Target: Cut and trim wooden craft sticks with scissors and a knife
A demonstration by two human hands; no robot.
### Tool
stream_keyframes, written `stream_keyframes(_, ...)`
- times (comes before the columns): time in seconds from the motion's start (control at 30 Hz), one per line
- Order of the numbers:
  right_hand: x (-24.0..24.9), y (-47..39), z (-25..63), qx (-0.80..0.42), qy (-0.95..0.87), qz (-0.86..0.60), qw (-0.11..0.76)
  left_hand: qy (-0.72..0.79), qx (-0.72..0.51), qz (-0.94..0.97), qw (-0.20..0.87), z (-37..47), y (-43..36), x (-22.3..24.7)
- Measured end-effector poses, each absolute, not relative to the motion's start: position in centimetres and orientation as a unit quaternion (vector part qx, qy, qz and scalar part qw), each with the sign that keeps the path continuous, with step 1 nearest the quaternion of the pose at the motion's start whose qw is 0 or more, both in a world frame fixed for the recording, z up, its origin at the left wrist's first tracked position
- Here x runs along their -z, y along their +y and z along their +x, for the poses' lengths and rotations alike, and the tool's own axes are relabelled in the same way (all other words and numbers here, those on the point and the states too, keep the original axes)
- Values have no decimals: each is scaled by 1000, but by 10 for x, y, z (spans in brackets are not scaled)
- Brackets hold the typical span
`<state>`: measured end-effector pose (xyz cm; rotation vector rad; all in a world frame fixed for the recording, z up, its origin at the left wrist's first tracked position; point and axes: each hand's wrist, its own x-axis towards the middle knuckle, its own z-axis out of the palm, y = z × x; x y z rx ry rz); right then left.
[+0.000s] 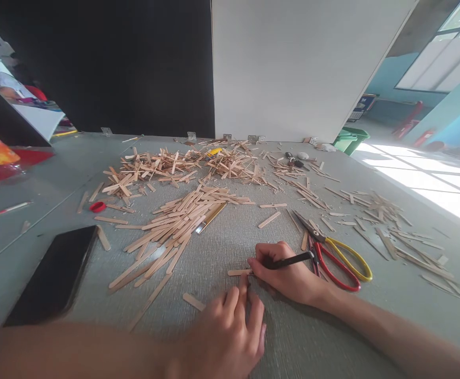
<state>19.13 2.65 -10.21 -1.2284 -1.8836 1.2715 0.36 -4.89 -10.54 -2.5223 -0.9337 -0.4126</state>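
My right hand (279, 268) is closed round a black pen (293, 260), its tip hidden by the fingers. Just under those fingers a popsicle stick (238, 272) lies flat on the table. My left hand (230, 326) holds that stick down, index finger stretched onto it and the other fingers bent. Another popsicle stick (194, 301) lies partly under the left hand. Right of my right hand rest scissors-like cutters (324, 241) with one red and one yellow handle.
A fanned heap of popsicle sticks (170, 231) lies ahead, beside a metal ruler-like strip (211, 217). Broken sticks (150, 168) pile up farther back. A black phone (51, 276) lies left, near a red ring (97, 207). Keys (294, 160) lie at the back. An upright panel (285, 68) closes off the far edge.
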Motion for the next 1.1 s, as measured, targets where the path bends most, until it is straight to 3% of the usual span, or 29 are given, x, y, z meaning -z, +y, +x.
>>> stream_keyframes(1.1, 107, 25, 190, -446, -718, -459, 274, -328, 160, -903, 225, 3, -45, 113)
